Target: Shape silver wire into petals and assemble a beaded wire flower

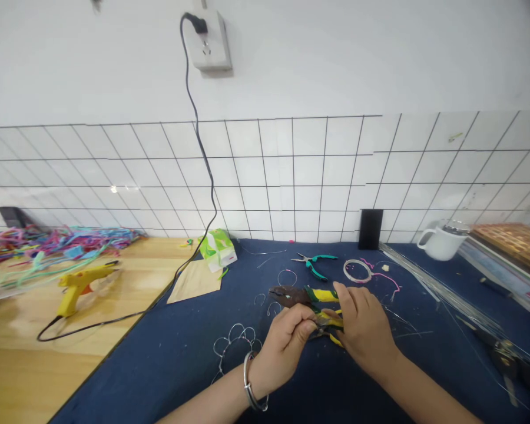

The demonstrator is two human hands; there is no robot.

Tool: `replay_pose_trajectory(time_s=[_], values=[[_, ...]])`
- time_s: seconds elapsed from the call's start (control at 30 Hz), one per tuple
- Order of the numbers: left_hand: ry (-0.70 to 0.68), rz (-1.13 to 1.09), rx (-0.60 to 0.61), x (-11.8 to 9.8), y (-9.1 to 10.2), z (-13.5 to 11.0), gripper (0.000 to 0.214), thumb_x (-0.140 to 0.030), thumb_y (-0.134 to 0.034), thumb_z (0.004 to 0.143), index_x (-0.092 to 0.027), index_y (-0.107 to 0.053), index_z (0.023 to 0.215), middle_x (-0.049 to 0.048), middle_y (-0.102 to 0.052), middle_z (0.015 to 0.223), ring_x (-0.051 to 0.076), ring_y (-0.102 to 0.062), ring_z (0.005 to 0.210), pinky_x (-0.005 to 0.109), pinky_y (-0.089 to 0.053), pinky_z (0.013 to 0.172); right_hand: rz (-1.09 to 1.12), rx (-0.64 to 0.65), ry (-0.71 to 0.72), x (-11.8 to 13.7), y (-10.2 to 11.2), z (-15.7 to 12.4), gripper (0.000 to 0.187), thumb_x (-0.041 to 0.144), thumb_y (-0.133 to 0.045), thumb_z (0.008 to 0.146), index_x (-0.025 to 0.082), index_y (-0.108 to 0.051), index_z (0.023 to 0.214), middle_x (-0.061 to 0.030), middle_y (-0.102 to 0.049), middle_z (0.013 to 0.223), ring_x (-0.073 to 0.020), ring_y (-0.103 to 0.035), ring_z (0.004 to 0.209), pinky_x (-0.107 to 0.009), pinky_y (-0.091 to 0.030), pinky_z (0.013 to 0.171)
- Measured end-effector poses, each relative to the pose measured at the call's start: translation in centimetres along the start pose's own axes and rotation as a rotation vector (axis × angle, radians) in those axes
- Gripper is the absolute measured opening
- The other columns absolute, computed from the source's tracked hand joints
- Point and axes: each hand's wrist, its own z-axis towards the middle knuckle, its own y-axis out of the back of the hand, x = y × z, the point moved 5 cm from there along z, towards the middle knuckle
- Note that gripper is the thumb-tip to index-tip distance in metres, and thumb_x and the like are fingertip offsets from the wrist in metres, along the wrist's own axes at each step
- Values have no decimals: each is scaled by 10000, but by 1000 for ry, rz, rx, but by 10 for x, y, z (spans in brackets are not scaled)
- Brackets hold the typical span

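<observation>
My left hand (287, 341), with a silver bangle on the wrist, is closed in a pinch on something small between the two hands that I cannot make out. My right hand (364, 327) is wrapped round the yellow-and-green handles of a pair of pliers (325, 321). A second pair of pliers with a dark head and yellow-green handles (300, 294) lies on the dark blue cloth (168, 353) just beyond my fingers. A bent wire flower shape (236, 341) lies left of my left wrist.
Teal-handled pliers (315, 263), a wire coil (357, 271) and small wire loops lie further back. A yellow glue gun (82, 285) with its black cord rests on the wooden table at left, near coloured strips (48, 241). A white mug (441, 241) and long straight wires lie right.
</observation>
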Motion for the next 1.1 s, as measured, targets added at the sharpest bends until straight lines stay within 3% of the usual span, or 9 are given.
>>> replay_pose_trajectory(time_s=[0.17, 0.27, 0.37, 0.47, 0.6, 0.73, 0.87, 0.97, 1.1], values=[[-24, -13, 21, 2, -5, 2, 176, -232, -413, 881, -160, -527, 767, 2, -530, 717, 115, -468, 688, 216, -352, 659, 162, 116, -52, 7, -11, -3, 610, 236, -589, 713, 92, -356, 1258, -143, -506, 990, -276, -468, 882, -421, -416, 745], [3, 12, 51, 5, -1, 8, 202, -252, -404, 884, -155, -531, 760, 5, -531, 716, 117, -474, 691, 220, -359, 662, 304, 216, -133, 10, -15, -5, 669, 328, -621, 691, 130, -337, 1263, -127, -507, 1023, -273, -488, 912, -419, -435, 761], [24, 24, 184, 4, 6, 15, 227, -273, -384, 889, -153, -541, 779, 5, -539, 715, 115, -475, 673, 215, -366, 640, 461, 303, -153, 13, -15, -5, 761, 507, -605, 672, 142, -314, 1272, -130, -510, 1061, -277, -508, 935, -432, -442, 780], [24, 17, 310, -1, 14, 18, 252, -293, -356, 898, -156, -558, 833, 6, -556, 738, 110, -476, 666, 211, -373, 631, 606, 329, -99, 16, -11, -5, 639, 504, -494, 773, 150, -308, 1272, -136, -517, 1088, -258, -523, 953, -419, -439, 801], [-22, -6, 406, -7, 21, 19, 264, -298, -365, 896, -142, -572, 845, 17, -568, 744, 110, -485, 670, 216, -382, 635, 753, 281, -99, 16, -5, -3, 401, 367, -353, 880, 184, -357, 1237, -103, -553, 1045, -210, -546, 942, -366, -447, 799], [-7, -63, 487, -12, 22, 16, 263, -310, -387, 888, -137, -584, 865, 24, -567, 732, 110, -485, 655, 217, -392, 620, 846, 235, -133, 13, -6, -2, 322, 329, -313, 901, 203, -422, 1177, -74, -578, 1027, -183, -560, 932, -323, -450, 799], [44, -207, 478, -17, 24, 13, 288, -338, -380, 889, -126, -572, 860, 52, -577, 768, 121, -508, 674, 228, -405, 621, 878, 246, -203, 9, -10, 0, 276, 340, -331, 902, 216, -483, 1096, -55, -587, 1002, -171, -561, 919, -304, -456, 784], [4, -243, 467, -23, 23, 11, 295, -337, -363, 896, -126, -564, 849, 67, -577, 790, 130, -516, 706, 244, -411, 654, 896, 245, -193, 8, -6, 4, 253, 327, -371, 892, 222, -485, 1092, -46, -578, 968, -158, -555, 878, -292, -461, 761], [-60, -195, 512, -26, 15, 8, 296, -322, -345, 902, -125, -558, 842, 64, -565, 775, 127, -506, 698, 237, -404, 655, 807, 20, -100, 6, 22, 16, 252, 271, -484, 840, 207, -503, 1083, -59, -542, 944, -150, -528, 805, -285, -460, 711]])
